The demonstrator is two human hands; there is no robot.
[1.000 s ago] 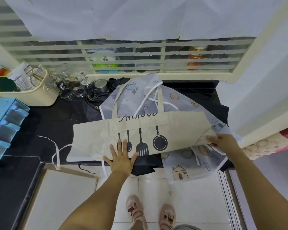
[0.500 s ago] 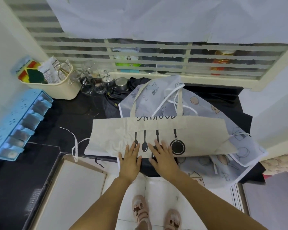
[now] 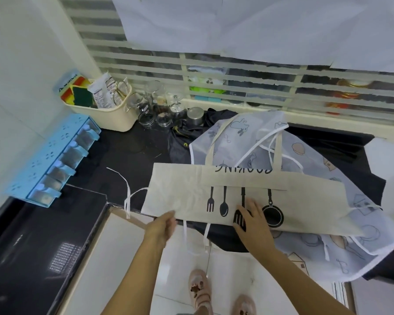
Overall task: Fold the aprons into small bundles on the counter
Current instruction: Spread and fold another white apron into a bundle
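Observation:
A beige apron [image 3: 237, 185] printed with black utensils lies folded into a long strip across the black counter [image 3: 132, 155]. My right hand [image 3: 253, 221] presses flat on its near edge, over the spatula print. At the strip's near edge, left of centre, my left hand [image 3: 163, 226] pinches the cloth. Under the beige apron lies a translucent white apron [image 3: 248, 137] with cartoon prints, and under that a dark apron [image 3: 373, 178]. White ties [image 3: 127, 196] trail off the strip's left end.
A cream basket [image 3: 114, 117] of packets and several glass jars [image 3: 155, 110] stand at the back left. A blue drawer rack [image 3: 52, 160] hangs on the left wall. The louvred window [image 3: 237, 83] backs the counter. My feet [image 3: 214, 294] stand on white tiles below.
My left hand slid left along the near edge and now pinches the cloth. The right hand, which held the strip's right end a second ago, now presses flat on the middle.

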